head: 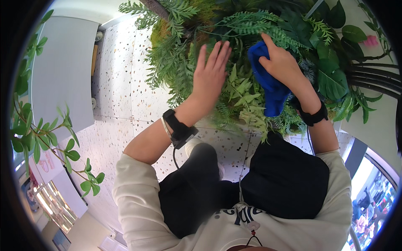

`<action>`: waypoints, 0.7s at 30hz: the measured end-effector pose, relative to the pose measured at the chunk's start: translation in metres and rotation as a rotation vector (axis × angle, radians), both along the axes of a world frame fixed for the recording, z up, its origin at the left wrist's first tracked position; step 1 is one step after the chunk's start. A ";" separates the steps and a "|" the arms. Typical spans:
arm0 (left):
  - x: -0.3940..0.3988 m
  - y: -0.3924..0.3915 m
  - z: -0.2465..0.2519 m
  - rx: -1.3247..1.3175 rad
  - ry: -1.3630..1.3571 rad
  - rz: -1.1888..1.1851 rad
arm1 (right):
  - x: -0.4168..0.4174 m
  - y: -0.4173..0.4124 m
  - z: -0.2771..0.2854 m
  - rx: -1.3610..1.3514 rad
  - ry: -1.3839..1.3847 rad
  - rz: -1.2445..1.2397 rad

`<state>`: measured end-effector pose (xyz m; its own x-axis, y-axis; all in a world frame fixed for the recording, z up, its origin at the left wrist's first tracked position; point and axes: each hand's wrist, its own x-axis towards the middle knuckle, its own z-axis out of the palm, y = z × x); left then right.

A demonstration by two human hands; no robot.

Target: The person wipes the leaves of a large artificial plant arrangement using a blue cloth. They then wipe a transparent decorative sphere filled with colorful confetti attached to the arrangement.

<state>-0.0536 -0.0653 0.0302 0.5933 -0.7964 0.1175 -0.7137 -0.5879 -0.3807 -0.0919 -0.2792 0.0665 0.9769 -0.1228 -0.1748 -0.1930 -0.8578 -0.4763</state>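
Note:
A blue cloth [273,95] hangs from my right hand [281,62], folded over and reaching down past the wrist. The index finger of that hand points forward against a fern-like green frond [254,23]; its other fingers are mostly hidden behind the cloth. My left hand [210,75] lies over the foliage, palm down, with its fingers stretched forward and holding nothing that I can see. Its fingertips reach in among the leaves, so contact there is hard to judge. Between the two hands grows a light green fern [243,91].
Broad monstera-like leaves [333,80] and dark curved stems [373,77] stand at the right. A grey wheeled cabinet [64,72] is at the left, above a leafy branch [69,153]. Speckled terrazzo floor [117,75] lies between cabinet and plants. A cable [175,158] runs from my left wrist device.

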 end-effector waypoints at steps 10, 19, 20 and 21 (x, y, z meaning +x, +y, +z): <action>0.015 0.018 -0.026 -0.049 0.193 0.005 | -0.004 0.000 -0.015 0.042 -0.071 0.081; 0.029 0.012 -0.015 -0.176 0.299 -0.110 | -0.007 0.020 0.008 0.120 0.126 0.154; 0.023 0.016 -0.002 -0.333 0.366 -0.186 | -0.008 0.019 0.014 0.168 0.133 0.173; 0.018 0.025 0.014 -0.400 0.411 -0.218 | -0.010 0.018 0.020 0.220 0.142 0.193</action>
